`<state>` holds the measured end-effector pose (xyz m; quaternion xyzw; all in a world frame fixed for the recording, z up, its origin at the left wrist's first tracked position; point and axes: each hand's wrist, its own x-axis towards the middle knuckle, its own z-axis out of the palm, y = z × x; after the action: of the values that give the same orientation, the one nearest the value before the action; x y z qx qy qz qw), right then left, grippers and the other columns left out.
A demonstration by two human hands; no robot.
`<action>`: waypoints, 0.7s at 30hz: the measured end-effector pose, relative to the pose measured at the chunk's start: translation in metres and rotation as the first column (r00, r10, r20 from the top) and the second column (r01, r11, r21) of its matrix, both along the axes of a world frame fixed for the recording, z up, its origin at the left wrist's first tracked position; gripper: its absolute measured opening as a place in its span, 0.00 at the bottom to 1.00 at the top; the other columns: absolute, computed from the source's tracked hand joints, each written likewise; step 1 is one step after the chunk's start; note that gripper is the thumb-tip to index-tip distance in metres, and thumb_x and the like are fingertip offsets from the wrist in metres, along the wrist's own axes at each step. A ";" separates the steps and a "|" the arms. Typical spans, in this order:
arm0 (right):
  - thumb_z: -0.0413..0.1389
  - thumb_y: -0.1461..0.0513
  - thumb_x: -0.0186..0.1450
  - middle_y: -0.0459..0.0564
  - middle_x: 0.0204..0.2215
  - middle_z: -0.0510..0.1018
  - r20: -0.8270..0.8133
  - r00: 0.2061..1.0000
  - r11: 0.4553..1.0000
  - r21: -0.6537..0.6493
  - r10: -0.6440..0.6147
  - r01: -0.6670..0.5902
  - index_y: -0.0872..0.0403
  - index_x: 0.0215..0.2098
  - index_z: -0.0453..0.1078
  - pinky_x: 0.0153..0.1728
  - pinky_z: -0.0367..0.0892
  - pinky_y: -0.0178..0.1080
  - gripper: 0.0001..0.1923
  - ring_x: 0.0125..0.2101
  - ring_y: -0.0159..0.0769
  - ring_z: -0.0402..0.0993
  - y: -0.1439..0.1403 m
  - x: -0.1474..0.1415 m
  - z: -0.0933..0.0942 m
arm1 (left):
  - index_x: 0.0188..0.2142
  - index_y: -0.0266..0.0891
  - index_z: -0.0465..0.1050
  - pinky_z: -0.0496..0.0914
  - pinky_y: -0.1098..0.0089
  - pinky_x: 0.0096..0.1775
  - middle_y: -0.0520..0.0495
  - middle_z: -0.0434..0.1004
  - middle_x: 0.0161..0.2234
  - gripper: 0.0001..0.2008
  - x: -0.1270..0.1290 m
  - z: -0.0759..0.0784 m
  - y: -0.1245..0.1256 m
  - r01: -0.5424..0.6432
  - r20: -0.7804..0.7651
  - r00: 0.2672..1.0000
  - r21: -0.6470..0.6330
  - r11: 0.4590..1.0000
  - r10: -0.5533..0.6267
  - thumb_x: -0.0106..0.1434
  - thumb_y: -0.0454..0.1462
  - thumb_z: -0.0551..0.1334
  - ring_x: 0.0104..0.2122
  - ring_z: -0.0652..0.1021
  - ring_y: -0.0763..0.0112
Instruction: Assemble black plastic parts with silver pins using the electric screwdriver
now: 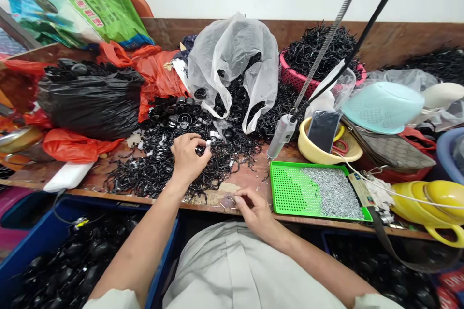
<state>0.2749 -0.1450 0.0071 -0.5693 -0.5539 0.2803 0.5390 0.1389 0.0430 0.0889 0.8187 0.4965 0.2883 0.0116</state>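
Mostly the wooden bench [250, 181] is covered w/ a heap of black plastic parts [163, 169], clear bag [232, 53] behind it. Green tray [290, 188] w/ small metal bits sits at right, near bench edge. Left hand [188, 157] over the heap, fingers pinched on a small white piece [208, 144]. Right hand [255, 210] at bench edge, fingertips together; can't tell if holding anything.

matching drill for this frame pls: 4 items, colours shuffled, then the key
Things:
1. perforated tray with the small metal bits
2. basket of black parts by the wall
3. bowl with the phone in it
4. upturned colander

Colours:
A. pale yellow
B. light blue
C. green
D. pink

Pairs: 1-C, 2-D, 3-A, 4-B
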 end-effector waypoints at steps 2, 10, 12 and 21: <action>0.51 0.59 0.68 0.46 0.28 0.74 -0.113 0.994 0.998 -0.059 -0.013 0.006 0.53 0.38 0.69 0.30 0.67 0.35 0.07 0.28 0.32 0.71 0.004 0.005 0.008 | 0.34 0.41 0.74 0.60 0.57 0.55 0.45 0.75 0.49 0.06 0.005 0.006 -0.008 0.070 0.106 0.992 -0.032 0.997 -0.067 0.59 0.40 0.60 0.54 0.69 0.57; 0.55 0.55 0.65 0.46 0.32 0.74 -0.266 0.958 0.993 0.011 -0.109 0.116 0.53 0.36 0.69 0.34 0.71 0.35 0.09 0.31 0.32 0.71 0.047 0.037 0.054 | 0.35 0.39 0.69 0.72 0.71 0.31 0.50 0.78 0.28 0.10 0.027 -0.016 -0.060 0.544 0.729 0.683 -0.471 0.695 -0.041 0.54 0.39 0.65 0.27 0.78 0.69; 0.54 0.54 0.65 0.46 0.33 0.73 -0.327 0.944 0.999 -0.016 -0.031 0.028 0.52 0.37 0.68 0.32 0.72 0.35 0.10 0.30 0.31 0.71 0.053 0.035 0.055 | 0.33 0.38 0.70 0.72 0.73 0.28 0.51 0.77 0.26 0.09 0.028 -0.022 -0.075 0.565 0.746 0.666 -0.507 0.651 0.003 0.54 0.38 0.66 0.25 0.78 0.71; 0.54 0.56 0.66 0.46 0.32 0.73 -0.217 0.975 0.999 -0.010 -0.054 0.053 0.53 0.35 0.68 0.33 0.69 0.34 0.09 0.30 0.31 0.70 0.049 0.012 0.038 | 0.39 0.36 0.74 0.77 0.66 0.35 0.45 0.81 0.34 0.16 0.007 -0.028 -0.100 0.583 0.784 0.572 -0.595 0.553 0.240 0.56 0.44 0.67 0.33 0.81 0.64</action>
<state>0.2871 -0.0960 0.0448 -0.5511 -0.4753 0.3273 0.6027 0.1455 -0.0565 0.0611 0.5428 0.4111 0.3566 0.6397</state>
